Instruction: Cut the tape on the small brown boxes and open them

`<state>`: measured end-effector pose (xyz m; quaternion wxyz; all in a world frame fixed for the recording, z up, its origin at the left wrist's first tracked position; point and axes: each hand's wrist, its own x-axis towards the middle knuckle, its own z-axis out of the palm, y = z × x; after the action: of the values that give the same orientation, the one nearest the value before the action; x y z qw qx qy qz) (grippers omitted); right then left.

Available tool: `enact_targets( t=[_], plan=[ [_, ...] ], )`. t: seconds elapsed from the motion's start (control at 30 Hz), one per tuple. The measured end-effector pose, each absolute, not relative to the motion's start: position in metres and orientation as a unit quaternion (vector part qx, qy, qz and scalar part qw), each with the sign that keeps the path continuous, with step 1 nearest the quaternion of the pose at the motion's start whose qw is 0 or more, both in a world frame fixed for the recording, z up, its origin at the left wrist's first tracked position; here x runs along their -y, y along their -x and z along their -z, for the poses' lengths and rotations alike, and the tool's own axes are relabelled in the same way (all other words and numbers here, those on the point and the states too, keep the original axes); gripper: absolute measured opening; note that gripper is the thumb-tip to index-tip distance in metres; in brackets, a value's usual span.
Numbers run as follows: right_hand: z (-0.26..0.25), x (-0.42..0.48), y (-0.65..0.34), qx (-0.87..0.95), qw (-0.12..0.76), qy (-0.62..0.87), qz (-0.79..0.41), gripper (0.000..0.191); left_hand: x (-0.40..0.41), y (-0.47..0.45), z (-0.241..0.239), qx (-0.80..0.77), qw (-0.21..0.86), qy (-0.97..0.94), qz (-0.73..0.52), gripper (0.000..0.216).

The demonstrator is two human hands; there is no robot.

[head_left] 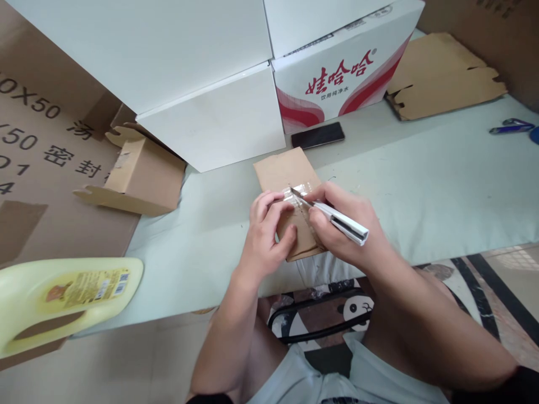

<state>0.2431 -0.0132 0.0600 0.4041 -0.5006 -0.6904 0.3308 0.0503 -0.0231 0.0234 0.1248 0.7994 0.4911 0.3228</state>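
A small, flat brown cardboard box lies on the pale green cloth, with shiny clear tape across its middle. My left hand steadies it from the left, fingertips on the top near the tape and thumb towards the near part. In my right hand is a white utility knife, gripped between thumb and fingers. Its blade is out, pointing up and left, and the tip is at the tape; how deep it goes I cannot tell.
Behind the box lies a black phone, before white cartons and a red-and-white carton. An opened cardboard box and a yellow jug are at left. Flattened cardboard and a blue-purple item lie right.
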Motion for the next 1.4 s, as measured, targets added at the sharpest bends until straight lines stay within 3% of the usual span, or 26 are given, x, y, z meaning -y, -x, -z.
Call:
enact_targets(
  t=[0.23,1.4],
  plan=[
    [-0.061,0.0119,-0.2425,0.703,0.386,0.486,-0.347,0.02,0.0236,-0.0501,-0.0227,-0.488,0.126,-0.8,-0.326,0.028],
    [-0.061,0.0119,-0.2434,0.701,0.403,0.494,-0.32,0.008,0.0238,-0.0491,-0.0214,-0.492,0.127,-0.799,-0.321,0.026]
  ],
)
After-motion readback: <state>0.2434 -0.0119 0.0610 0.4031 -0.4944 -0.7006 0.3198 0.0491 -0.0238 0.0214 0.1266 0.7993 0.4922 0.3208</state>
